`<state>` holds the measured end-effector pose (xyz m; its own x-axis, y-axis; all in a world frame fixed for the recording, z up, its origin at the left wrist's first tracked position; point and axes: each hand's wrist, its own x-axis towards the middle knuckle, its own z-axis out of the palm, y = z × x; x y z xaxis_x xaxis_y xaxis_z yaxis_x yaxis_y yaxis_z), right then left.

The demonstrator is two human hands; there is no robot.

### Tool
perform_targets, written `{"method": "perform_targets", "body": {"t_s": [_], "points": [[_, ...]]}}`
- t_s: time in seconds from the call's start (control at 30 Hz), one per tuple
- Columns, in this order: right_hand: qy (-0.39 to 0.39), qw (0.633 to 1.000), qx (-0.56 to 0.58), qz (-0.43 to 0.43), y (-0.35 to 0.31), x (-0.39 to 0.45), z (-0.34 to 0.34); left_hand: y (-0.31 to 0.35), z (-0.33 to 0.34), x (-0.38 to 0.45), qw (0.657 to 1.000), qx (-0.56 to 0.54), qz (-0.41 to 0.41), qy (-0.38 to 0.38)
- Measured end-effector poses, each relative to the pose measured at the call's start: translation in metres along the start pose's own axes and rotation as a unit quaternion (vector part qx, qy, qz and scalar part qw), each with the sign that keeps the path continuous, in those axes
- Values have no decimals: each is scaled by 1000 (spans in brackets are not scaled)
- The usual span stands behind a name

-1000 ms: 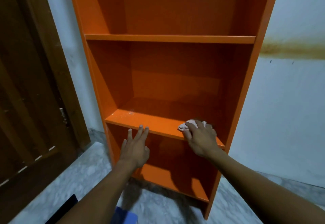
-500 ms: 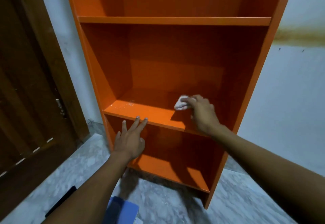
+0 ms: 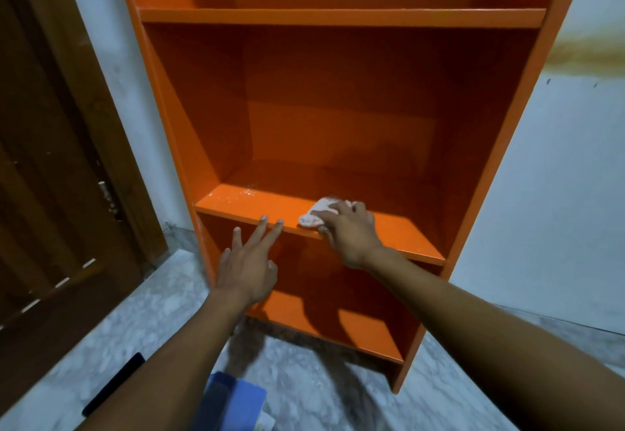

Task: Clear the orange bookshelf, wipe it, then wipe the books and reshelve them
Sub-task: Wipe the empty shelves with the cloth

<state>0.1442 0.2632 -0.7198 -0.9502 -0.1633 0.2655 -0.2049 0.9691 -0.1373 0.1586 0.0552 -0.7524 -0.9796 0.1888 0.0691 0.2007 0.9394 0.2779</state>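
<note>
The orange bookshelf (image 3: 176, 126) stands against a white wall with all its visible shelves bare. On the middle shelf board (image 3: 409, 234) lies a crumpled white cloth (image 3: 316, 212). My right hand (image 3: 350, 232) lies on top of the cloth with its fingers curled over it, near the board's front edge. My left hand (image 3: 248, 264) is held in front of the shelf below, fingers straight, and two fingertips touch the board's front edge just left of the cloth. White dust specks (image 3: 241, 193) dot the board's left end.
A blue book (image 3: 233, 400) lies on the grey marble floor at the bottom of the view, with a flat black object (image 3: 115, 383) to its left. A dark wooden door (image 3: 50, 159) stands close on the left. The white wall (image 3: 558, 193) is on the right.
My right hand has slid the cloth from deeper on the board toward the front edge and to the left. My left hand stays at the board's front edge.
</note>
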Motion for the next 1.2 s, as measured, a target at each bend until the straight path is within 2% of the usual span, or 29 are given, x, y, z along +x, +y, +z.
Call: {"method": "perform_targets", "body": {"t_s": [0.1,0.17,0.23,0.3,0.37,0.43,0.5,0.6,0.73,0.87,0.93,1.03,1.1,1.17,1.2], "points": [[-11,991,89,-103,-14,-17,-2,-1,-3,1,1000,5,0,-6],[12,984,133,-116,-14,-35,-10,0,-5,2,1000,8,-3,-13],[81,988,106,-82,-4,-51,-19,1,-7,1,1000,7,-5,-20],[129,991,43,-1,16,-63,-25,2,-9,1,1000,5,-7,-24],[111,990,-7,89,35,-72,-27,3,-10,1,1000,4,-8,-27],[84,988,-3,133,43,-82,-23,4,-10,1,1000,1,-10,-27],[79,990,20,113,40,-91,-17,5,-8,0,1000,-3,-11,-26],[67,996,57,3,22,-93,-8,5,-7,0,1000,1,-9,-22],[71,979,169,-94,-16,-81,0,0,-6,1,999,30,-3,-12],[170,960,200,-100,-16,-48,-8,-15,-6,7,999,43,-1,-3],[190,962,191,-42,4,-19,-13,-23,-7,11,999,31,-10,7],[140,974,125,123,38,20,-22,-30,-7,19,999,-9,-41,25],[5,975,56,213,58,36,-22,-33,-7,27,996,-47,-65,43],[-130,962,43,237,70,49,-18,-37,-7,37,994,-51,-71,65],[-164,956,50,240,73,57,-15,-39,-6,41,994,-45,-70,75]]}}
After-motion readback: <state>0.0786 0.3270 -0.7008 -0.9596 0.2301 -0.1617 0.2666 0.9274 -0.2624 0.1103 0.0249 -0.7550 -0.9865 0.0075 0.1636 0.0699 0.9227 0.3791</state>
